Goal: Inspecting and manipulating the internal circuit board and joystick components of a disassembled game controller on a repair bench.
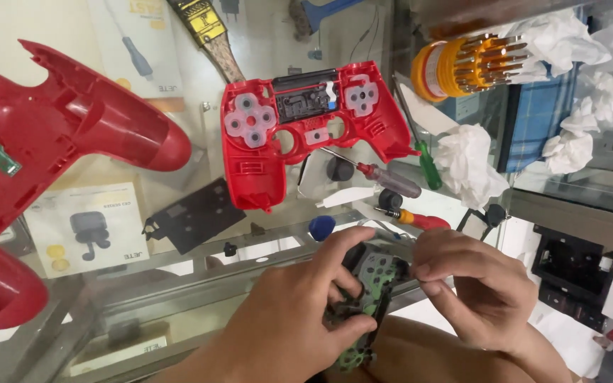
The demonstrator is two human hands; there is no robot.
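Held low between both hands: a green printed circuit board set in a black plastic frame (372,284), flat, matte, speckled with pale solder spots, tilted toward the camera. Left hand (299,312) wrapped over its near edge, fingers (345,245) curled across the top and thumb pressed against the lower side, closed on the board. Right hand (473,284) touching the board's far edge, fingers (434,273) bent inward and pinched narrow at that edge; grip or mere touch, cannot tell. Above the fingertips, lying on the clear glass desk (179,284): a glossy red plastic gamepad front shell (306,131), inner side up, ribbed, with translucent grey rubber button pads seated left and right. Just beyond the right fingers, a red-handled screwdriver (420,220) and a smoky clear-handled screwdriver (377,174), slim steel shafts; a green-handled screwdriver (427,163) near them. Just past the left fingertips, a small blue rounded cap (321,227). Far left of the fingers, a large shiny red plastic rear shell (44,163), smooth and curved, close to the lens. Up right, well apart, an orange round bit holder with metal bits (462,67) and crumpled white tissue (470,163). A thin black flat plate (193,216) left of the shell.
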